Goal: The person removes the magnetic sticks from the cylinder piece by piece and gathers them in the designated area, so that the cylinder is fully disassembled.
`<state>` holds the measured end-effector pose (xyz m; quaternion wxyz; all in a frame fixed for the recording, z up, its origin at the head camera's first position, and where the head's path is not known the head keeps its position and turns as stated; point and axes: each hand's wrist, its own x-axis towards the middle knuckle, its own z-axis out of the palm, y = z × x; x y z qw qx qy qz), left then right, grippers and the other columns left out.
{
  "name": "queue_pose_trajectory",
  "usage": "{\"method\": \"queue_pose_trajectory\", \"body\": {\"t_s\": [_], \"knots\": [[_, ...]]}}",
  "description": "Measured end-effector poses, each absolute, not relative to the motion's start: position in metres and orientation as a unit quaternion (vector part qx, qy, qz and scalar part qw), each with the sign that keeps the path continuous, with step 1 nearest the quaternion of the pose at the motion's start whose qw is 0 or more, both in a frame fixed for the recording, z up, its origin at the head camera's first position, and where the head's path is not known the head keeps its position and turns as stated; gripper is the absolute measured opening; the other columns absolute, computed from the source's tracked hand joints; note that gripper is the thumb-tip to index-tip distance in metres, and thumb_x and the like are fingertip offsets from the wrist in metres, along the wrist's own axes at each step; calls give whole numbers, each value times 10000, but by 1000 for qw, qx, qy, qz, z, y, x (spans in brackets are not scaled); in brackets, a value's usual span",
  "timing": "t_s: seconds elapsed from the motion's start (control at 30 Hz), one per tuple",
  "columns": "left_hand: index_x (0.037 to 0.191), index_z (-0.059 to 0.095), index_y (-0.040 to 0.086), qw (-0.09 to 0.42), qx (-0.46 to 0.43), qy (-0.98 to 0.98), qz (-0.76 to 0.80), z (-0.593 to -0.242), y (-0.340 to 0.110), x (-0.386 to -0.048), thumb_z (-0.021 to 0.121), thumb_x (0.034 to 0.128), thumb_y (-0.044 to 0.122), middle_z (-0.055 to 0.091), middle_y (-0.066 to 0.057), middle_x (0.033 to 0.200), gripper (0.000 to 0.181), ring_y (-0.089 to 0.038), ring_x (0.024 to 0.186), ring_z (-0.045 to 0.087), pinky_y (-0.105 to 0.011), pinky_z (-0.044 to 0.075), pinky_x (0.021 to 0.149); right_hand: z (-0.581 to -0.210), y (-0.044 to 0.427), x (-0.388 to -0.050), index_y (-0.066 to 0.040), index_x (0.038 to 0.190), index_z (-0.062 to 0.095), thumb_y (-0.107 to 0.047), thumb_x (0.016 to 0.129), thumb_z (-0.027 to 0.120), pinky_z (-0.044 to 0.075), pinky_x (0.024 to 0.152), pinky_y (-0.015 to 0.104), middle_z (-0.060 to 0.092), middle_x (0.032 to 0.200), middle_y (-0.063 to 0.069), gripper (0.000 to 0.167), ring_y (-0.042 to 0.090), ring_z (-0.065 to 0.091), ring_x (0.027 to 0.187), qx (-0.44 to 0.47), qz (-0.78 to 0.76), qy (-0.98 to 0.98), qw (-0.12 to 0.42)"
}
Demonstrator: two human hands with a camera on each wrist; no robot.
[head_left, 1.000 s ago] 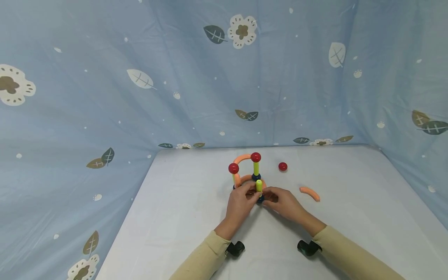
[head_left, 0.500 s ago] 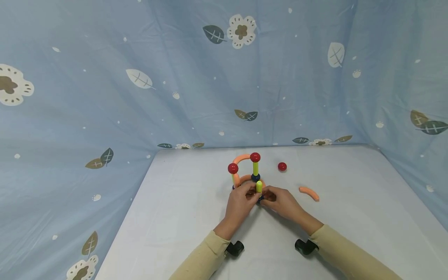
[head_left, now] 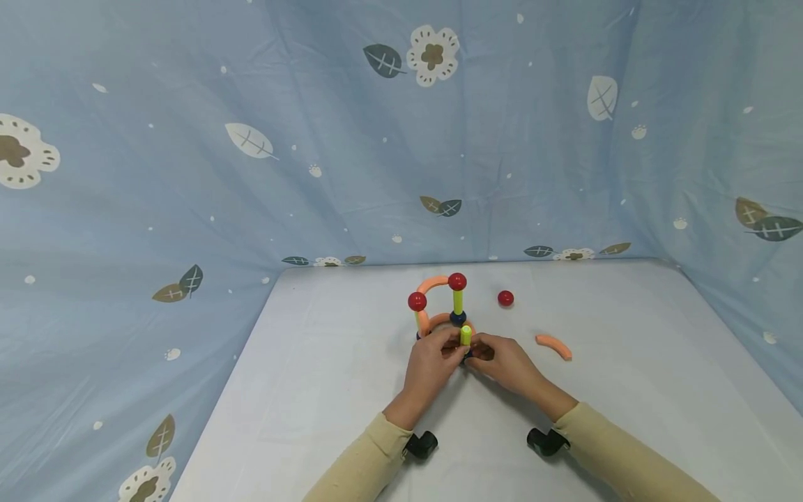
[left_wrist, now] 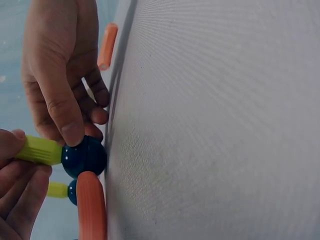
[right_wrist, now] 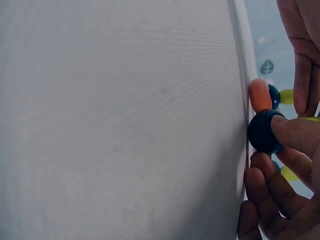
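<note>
My left hand (head_left: 429, 361) pinches a yellow-green rod (head_left: 465, 336) that stands nearly upright. The rod meets a dark blue ball (left_wrist: 84, 157), plain in the left wrist view. My right hand (head_left: 509, 364) holds this ball between thumb and fingers; in the right wrist view the thumb lies on the ball (right_wrist: 263, 131). An orange curved piece (left_wrist: 91, 205) touches the same ball. Behind the hands stands the rest of the structure: two red balls (head_left: 457, 282) on yellow-green rods, joined by an orange arc (head_left: 433, 284). The hands hide part of its base.
On the white tabletop (head_left: 314, 390), a loose red ball (head_left: 505, 298) lies right of the structure. A loose orange curved piece (head_left: 555, 346) lies beyond the right hand. A blue patterned cloth (head_left: 351, 174) hangs behind the table and at its sides.
The rod's top has dropped slightly and shifted a little to the right. Both hands keep almost the same place and hold.
</note>
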<state>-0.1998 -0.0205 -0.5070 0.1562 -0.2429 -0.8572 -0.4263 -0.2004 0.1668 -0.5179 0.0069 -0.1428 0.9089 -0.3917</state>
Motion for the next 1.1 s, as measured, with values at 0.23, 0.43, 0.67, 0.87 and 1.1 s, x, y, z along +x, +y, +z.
{"method": "queue_pose_trajectory", "body": {"t_s": [0.23, 0.43, 0.67, 0.87, 1.1], "knots": [[1114, 745, 152, 159, -242, -867, -406, -505, -19, -199, 791, 906, 147, 753, 33, 1033, 213, -50, 930, 711, -127, 549, 762, -518, 165, -203, -141, 1095, 732, -183, 897, 798, 562, 734, 288, 710, 927, -69, 214, 74, 654, 844, -136, -384, 913, 13], [1105, 743, 143, 176, -256, -865, -395, -498, -19, -198, 789, 908, 144, 751, 26, 1054, 203, -78, 935, 724, -181, 580, 752, -516, 165, -204, -146, 1040, 721, -170, 893, 796, 559, 737, 306, 700, 907, -63, 167, 78, 646, 834, -140, -378, 915, 11], [1108, 745, 157, 187, -272, -859, -390, -494, -25, -192, 793, 908, 176, 748, 47, 1052, 206, -42, 927, 709, -160, 563, 784, -517, 165, -202, -152, 1007, 716, -172, 890, 800, 553, 718, 280, 684, 884, -77, 145, 72, 633, 815, -137, -380, 915, 12], [1076, 740, 148, 151, -276, -859, -405, -496, -39, -180, 785, 907, 136, 743, 42, 1016, 176, -86, 897, 718, -234, 595, 762, -516, 163, -201, -133, 1131, 728, -192, 897, 802, 561, 738, 263, 692, 920, -81, 253, 65, 639, 838, -124, -384, 915, 28], [1102, 727, 158, 133, -252, -859, -425, -502, -68, -174, 802, 890, 114, 726, 48, 1043, 230, -85, 947, 705, -262, 603, 784, -514, 160, -201, -129, 1174, 724, -179, 892, 806, 569, 772, 273, 685, 925, -67, 298, 77, 628, 848, -101, -381, 918, 40]]}}
